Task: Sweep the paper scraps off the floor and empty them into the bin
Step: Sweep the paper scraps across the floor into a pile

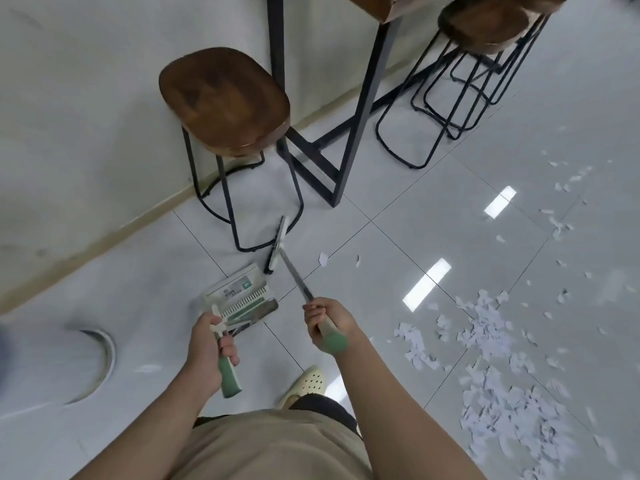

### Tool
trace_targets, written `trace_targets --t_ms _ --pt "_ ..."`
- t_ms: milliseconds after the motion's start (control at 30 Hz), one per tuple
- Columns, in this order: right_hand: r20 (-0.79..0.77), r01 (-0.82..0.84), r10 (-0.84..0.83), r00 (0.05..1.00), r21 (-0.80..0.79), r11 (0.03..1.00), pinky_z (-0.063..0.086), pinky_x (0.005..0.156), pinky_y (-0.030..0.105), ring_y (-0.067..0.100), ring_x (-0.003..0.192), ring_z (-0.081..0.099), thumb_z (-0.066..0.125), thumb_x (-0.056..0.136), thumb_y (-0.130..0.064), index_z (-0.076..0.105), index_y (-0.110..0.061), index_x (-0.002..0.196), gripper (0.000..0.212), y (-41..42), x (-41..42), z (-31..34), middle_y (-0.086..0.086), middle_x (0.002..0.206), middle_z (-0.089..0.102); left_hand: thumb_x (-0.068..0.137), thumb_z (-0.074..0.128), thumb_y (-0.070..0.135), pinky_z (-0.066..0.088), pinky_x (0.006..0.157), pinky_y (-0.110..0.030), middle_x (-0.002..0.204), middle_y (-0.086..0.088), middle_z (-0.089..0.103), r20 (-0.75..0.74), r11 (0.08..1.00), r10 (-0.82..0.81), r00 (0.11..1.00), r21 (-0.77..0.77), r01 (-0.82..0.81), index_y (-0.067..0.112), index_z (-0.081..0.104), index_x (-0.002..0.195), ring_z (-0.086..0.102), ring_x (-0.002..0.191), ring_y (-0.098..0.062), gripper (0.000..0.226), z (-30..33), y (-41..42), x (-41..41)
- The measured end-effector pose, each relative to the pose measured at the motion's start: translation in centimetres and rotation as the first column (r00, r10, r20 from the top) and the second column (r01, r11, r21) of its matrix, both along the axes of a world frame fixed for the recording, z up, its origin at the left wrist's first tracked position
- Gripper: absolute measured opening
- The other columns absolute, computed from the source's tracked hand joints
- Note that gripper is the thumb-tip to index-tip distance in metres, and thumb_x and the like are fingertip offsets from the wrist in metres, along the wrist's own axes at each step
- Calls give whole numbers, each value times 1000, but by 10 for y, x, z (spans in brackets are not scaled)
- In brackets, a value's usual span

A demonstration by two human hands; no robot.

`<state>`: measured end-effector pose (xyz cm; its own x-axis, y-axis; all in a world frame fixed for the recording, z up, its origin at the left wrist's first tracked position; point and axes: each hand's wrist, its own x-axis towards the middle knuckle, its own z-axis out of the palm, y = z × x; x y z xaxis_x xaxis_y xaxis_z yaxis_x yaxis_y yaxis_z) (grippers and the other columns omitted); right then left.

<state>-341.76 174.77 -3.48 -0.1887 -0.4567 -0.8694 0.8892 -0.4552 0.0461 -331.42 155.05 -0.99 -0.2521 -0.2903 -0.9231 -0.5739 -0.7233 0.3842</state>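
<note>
The head camera looks down on a glossy pale tiled floor (398, 188). The left hand (207, 344) is clenched around the green-tipped handle of a dustpan (239, 296), which stands just in front of the person with its pan on the tiles. The pan is pale, with a comb-like row of teeth along one edge and a label on its back plate; the label carries a small green patch and some dark writing, but the print is too blurred and small to read. The right hand (327, 323) is closed around the broom (280, 247), gripping near the green end cap of its handle; the metal shaft slants away and to the left, and the narrow brush head sits on the floor just beyond the dustpan, beside the foot ring of a wooden-seated stool (225, 98)

The paper scraps (485, 341) lie on the floor to the person's right, well apart from the broom head and the dustpan: a thick drift near the right arm, thinner scatter farther off, and two stray pieces near the broom shaft. Black legs of a table (367, 98) stand beyond the stool, with more stools (485, 26) behind. A pale perforated shoe (308, 382) shows between the arms. No brand name can be made out on any item
</note>
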Motion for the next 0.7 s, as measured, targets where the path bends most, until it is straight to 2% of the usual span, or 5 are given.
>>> trace_targets --t_ms 133,267,467,600,700 --pt "66 81 -83 994 32 996 38 33 12 9 31 43 45 92 -4 43 -12 70 23 28 -31 -12 -1 48 41 85 49 28 26 37 -14 43 6 30 0 997 -68 998 -26 68 21 39 75 25 30 -11 15 2 16 -32" --pt "21 2 -8 1000 278 961 34 28 14 9 26 38 43 92 -1 35 -14 68 28 55 -47 -17 -1 42 36 85 48 27 25 37 -18 44 5 31 -15 984 -177 984 -39 176 19 42 79 24 32 -11 11 0 36 -71" --pt "-28 -23 47 999 565 825 39 39 19 15 32 42 48 85 2 52 -5 82 9 54 -88 -9 4 50 47 87 47 26 26 38 -19 46 3 29 -63 931 -365 929 -38 364 21 39 72 23 33 -12 18 0 52 -137" --pt "-115 219 -189 975 600 769 41 44 22 20 43 43 44 80 0 53 -7 84 12 39 -128 9 8 58 49 83 48 30 24 40 -19 45 5 28 -89 888 -454 887 34 458 20 39 66 23 34 -11 21 -8 45 -183" --pt "-173 480 -475 863 576 662 40 42 20 17 42 40 43 82 0 51 -8 84 11 38 -150 30 6 59 46 83 48 31 25 39 -19 46 6 28 -105 818 -565 818 62 572 19 40 69 23 35 -11 20 -16 35 -228"
